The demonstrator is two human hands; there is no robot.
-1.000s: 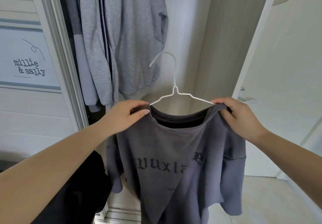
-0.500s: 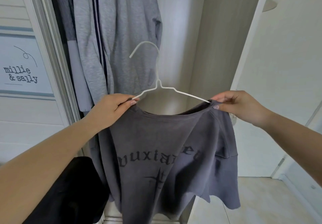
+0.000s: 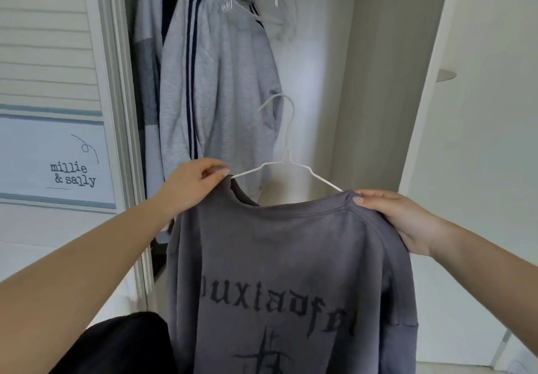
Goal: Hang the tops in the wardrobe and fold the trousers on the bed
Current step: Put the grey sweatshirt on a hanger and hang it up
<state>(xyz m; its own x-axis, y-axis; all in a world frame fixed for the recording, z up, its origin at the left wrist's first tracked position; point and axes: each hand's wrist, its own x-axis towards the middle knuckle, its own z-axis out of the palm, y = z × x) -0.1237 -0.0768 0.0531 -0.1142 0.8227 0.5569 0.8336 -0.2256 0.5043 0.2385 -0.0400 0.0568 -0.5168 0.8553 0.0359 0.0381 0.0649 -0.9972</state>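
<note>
The dark grey cotton-like top [image 3: 291,271] looks matt and faintly washed-out, its black gothic print flat and dull. The thin white wire hanger [image 3: 286,152] has a smooth coated finish. The pale grey hooded sweatshirt with navy stripes [image 3: 215,82] shows a soft, flecked fleece knit. The white wardrobe wall [image 3: 372,82] looks smooth and matt, like laminate.

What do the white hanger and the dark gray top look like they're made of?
White hanger: probably coated wire, being thin, bent and smooth. Dark gray top: likely washed cotton knit, with a matte, faded surface, soft drape and ribbed collar.
</note>
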